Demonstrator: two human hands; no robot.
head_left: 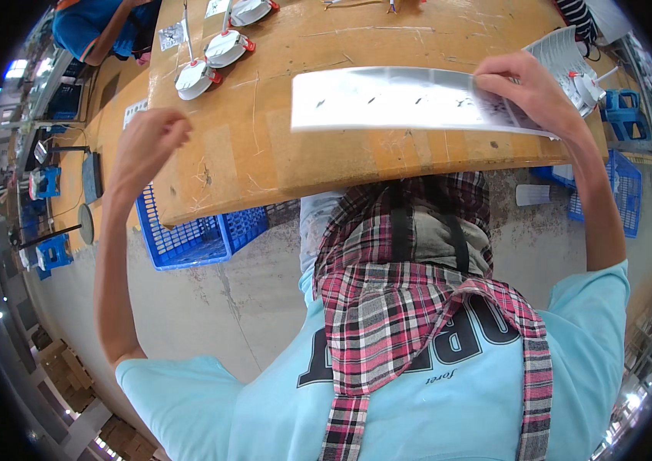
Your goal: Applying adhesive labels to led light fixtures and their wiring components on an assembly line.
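Note:
My right hand (522, 86) pinches the right part of a long white glossy strip of labels (372, 98), which has a row of small dark marks. The strip lies over the near part of the wooden table (280, 157). At the table's left edge my left hand (153, 140) is raised with its fingers curled together; what is between them, if anything, is hidden. Beyond it stand several round white lamp units with red clips, the nearest being a white lamp (195, 80). Close to my right wrist is another white lamp (587, 91).
A pile of printed sheets (560, 52) lies at the far right. Below the table stand a blue crate (188, 244) at left and another blue crate (625, 192) at right. A person in a blue shirt (84, 31) sits at the far left.

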